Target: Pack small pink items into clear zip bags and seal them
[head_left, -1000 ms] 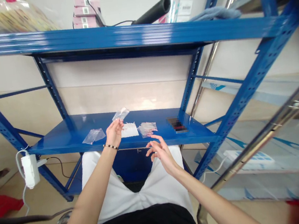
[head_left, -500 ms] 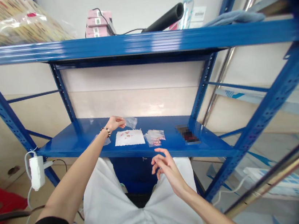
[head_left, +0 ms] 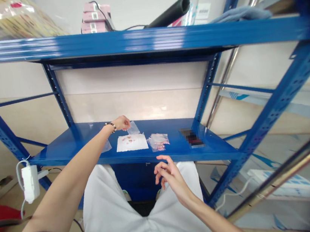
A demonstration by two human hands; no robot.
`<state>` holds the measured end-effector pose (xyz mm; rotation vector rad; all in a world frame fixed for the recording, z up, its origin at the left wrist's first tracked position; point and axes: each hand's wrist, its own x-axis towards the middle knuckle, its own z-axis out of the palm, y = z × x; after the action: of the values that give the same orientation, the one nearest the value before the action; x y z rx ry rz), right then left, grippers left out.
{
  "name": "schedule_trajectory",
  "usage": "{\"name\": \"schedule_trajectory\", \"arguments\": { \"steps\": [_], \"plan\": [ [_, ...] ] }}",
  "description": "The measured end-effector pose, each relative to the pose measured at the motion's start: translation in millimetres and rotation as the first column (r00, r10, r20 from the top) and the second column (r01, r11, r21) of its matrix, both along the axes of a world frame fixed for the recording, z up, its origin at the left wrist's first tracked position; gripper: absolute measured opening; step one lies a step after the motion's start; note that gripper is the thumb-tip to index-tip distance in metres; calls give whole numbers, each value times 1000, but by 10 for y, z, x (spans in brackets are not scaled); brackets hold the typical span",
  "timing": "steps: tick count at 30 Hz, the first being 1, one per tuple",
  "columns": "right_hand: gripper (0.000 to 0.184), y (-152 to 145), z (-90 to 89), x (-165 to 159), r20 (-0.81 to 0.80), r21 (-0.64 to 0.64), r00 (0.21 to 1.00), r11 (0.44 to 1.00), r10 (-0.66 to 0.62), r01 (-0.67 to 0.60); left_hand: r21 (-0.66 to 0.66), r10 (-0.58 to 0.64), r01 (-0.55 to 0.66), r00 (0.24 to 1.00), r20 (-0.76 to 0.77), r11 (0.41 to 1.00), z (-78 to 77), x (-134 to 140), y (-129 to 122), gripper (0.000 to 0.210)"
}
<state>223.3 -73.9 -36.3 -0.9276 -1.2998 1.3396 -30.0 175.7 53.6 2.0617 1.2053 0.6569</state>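
Observation:
My left hand (head_left: 122, 123) is closed, its fingers pinching a small clear plastic bag (head_left: 133, 128) over the back of the blue shelf. Just in front of it lies a white sheet of paper (head_left: 123, 146) with several small reddish pieces (head_left: 130, 139) on it. To the right of the sheet are clear bags of pinkish-red beads (head_left: 159, 141). My right hand (head_left: 166, 171) hangs open over my lap, in front of the shelf edge, fingers curved and apart, touching nothing. Another clear bag (head_left: 107, 146) lies partly hidden behind my left forearm.
A blurred dark flat object (head_left: 192, 137) lies on the right of the blue shelf (head_left: 174, 155). The upper shelf (head_left: 133, 40) carries pink boxes (head_left: 95, 18), a black tube (head_left: 169, 11), a bottle (head_left: 193, 0) and a blue cloth (head_left: 241, 14). A white power strip (head_left: 30, 183) hangs at the left post.
The bag in my left hand has turned to hang more upright beside the fingers. My right hand stays open over my lap. The view has shifted slightly.

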Motion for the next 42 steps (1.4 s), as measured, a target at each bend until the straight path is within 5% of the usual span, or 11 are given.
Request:
{"name": "schedule_trajectory", "arguments": {
  "steps": [17,24,42],
  "plan": [
    [31,-1,-62,7,46,-2,991,993,122,-122,95,-20,49,958,-286,994,21,228,47,7],
    [26,-23,-76,8,98,5,980,985,173,-175,88,-13,38,962,-271,995,9,228,51,21],
    [24,73,-236,0,133,-62,972,980,195,-188,45,-25,33,987,-156,998,14,178,267,7]
  ]
}}
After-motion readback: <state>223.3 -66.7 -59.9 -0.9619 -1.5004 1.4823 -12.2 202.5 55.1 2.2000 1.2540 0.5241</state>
